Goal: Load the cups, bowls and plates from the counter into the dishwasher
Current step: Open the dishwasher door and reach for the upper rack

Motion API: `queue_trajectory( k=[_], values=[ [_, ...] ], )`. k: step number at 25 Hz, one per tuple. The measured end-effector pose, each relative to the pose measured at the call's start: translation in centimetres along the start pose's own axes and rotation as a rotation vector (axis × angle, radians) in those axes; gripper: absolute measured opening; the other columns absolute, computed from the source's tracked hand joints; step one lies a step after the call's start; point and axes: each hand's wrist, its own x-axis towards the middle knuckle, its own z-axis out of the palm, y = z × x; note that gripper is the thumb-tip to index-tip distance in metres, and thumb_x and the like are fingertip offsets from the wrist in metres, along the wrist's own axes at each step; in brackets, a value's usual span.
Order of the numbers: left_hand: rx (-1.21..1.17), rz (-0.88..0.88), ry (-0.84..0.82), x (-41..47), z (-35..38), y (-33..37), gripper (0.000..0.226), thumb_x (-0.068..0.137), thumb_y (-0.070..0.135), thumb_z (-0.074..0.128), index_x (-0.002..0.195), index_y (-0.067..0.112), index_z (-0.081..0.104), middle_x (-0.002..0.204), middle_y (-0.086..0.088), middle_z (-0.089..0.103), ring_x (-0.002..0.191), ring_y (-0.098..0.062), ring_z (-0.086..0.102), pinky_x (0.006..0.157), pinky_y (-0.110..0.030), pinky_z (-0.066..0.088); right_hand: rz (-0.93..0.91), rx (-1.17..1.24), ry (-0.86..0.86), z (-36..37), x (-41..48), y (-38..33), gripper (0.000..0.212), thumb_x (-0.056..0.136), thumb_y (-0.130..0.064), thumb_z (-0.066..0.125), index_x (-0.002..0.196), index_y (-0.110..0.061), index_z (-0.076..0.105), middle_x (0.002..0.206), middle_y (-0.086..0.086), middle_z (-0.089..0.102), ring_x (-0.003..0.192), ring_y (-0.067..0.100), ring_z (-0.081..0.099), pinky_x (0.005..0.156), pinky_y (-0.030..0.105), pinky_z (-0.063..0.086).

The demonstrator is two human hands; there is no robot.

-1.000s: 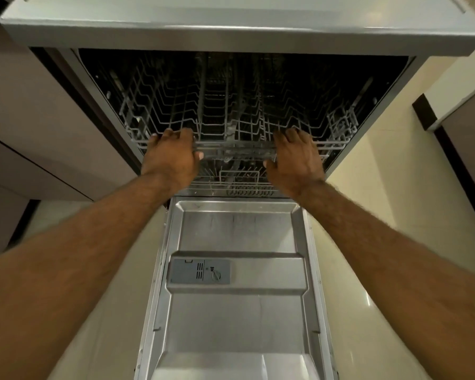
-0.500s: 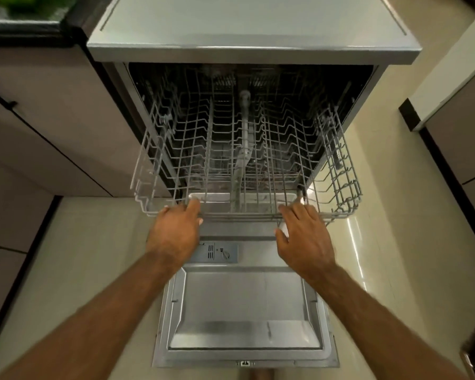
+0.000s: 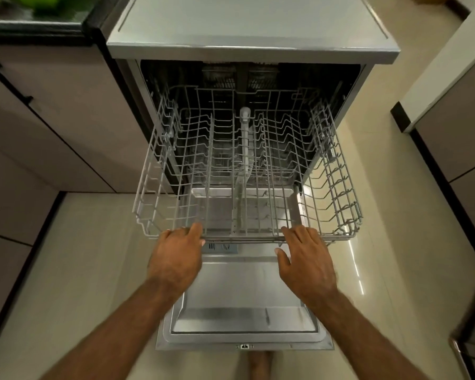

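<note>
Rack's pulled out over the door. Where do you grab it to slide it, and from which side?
Take the rack by its front rail, coming from the door side, fingers over the top, one hand each side of centre. It is a bare straight bar across the front; the sides carry tall wire shelves. The left hand and right hand are at that rail.

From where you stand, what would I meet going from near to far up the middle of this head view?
Open dishwasher door → left hand and right hand, side by side at the front rail → pulled-out rack → dark tub → dishwasher top.
</note>
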Motion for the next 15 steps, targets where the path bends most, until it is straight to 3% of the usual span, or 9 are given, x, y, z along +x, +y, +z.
queue_trajectory(
  k=[4,7,10,12,15],
  values=[
    [-0.002,0.009,-0.021,-1.1,0.3,-0.1,0.014,0.107,0.037,0.038,0.106,0.027,0.047,0.097,0.006,0.067,0.078,-0.012,0.046,0.096,-0.037,0.043,0.019,0.014,-0.018,-0.1,-1.3,-0.3,0.051,0.086,-0.035,0.073,0.131,-0.016,0.057,0.119,0.002,0.062,0.112,0.024,0.056,0.098,0.042,0.051],
    [-0.032,0.014,-0.033,-1.0,0.1,-0.1,0.026,0.106,0.047,0.035,0.116,0.027,0.049,0.101,0.004,0.067,0.085,-0.013,0.053,0.095,-0.039,0.046,0.039,0.049,-0.010,-0.5,-1.3,-0.6,0.051,0.088,-0.040,0.070,0.131,-0.018,0.057,0.121,0.001,0.061,0.114,0.022,0.055,0.099,0.041,0.050],
    [-0.085,0.020,-0.030,-0.2,-0.3,-0.1,0.046,0.104,0.053,0.033,0.138,0.024,0.043,0.123,-0.003,0.064,0.116,-0.024,0.060,0.101,-0.043,0.048,0.045,0.081,0.015,-1.0,-0.5,-0.9,0.051,0.091,-0.047,0.064,0.134,-0.020,0.055,0.127,0.000,0.060,0.120,0.022,0.052,0.102,0.041,0.047],
    [-0.083,0.031,-0.017,0.4,-0.8,0.0,0.060,0.105,0.056,0.029,0.155,0.023,0.029,0.156,-0.004,0.044,0.148,-0.027,0.036,0.120,-0.046,0.033,0.034,0.090,0.009,-1.4,0.5,-1.3,0.054,0.094,-0.051,0.059,0.137,-0.020,0.051,0.134,0.001,0.056,0.129,0.023,0.048,0.108,0.043,0.043],
    [-0.090,0.049,0.028,0.8,-3.1,0.4,0.070,0.104,0.060,0.020,0.163,0.026,0.004,0.171,0.003,0.004,0.157,-0.019,-0.002,0.126,-0.041,0.004,0.020,0.069,-0.017,-2.9,2.1,-2.7,0.063,0.096,-0.056,0.052,0.146,-0.018,0.042,0.149,0.004,0.045,0.143,0.025,0.036,0.117,0.046,0.034]
  ],
)
